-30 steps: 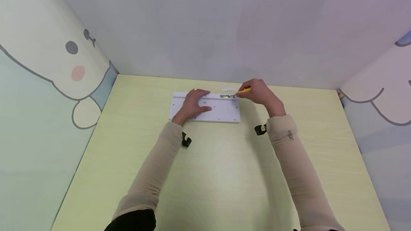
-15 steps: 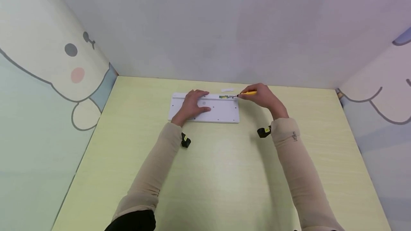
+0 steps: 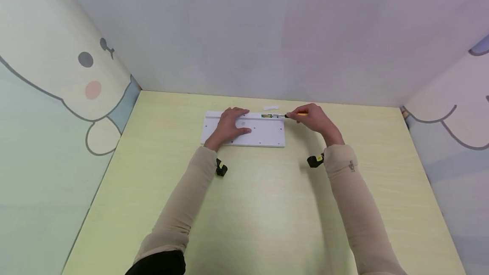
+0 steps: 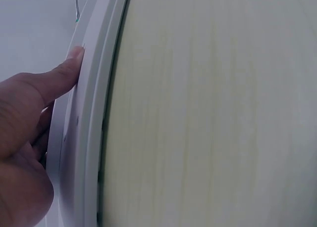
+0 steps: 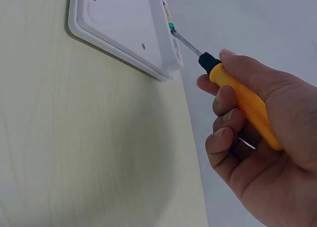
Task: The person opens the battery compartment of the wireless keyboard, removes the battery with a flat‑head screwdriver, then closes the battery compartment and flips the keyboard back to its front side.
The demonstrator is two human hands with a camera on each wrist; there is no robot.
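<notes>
A white keyboard lies face down at the far middle of the pale green table. My left hand rests flat on its back, fingers spread; in the left wrist view the thumb presses the keyboard's edge. My right hand grips a yellow-handled screwdriver. Its metal shaft points left into the open battery slot, where a green battery shows. In the right wrist view the screwdriver's tip meets the keyboard at its far right corner.
A small white cover piece lies on the table just behind the keyboard. Grey and cartoon-printed walls close the table in on three sides. Black wrist straps hang under both sleeves.
My right hand has drawn a little to the right and lowered, so the screwdriver lies flatter. The left hand and keyboard have stayed put.
</notes>
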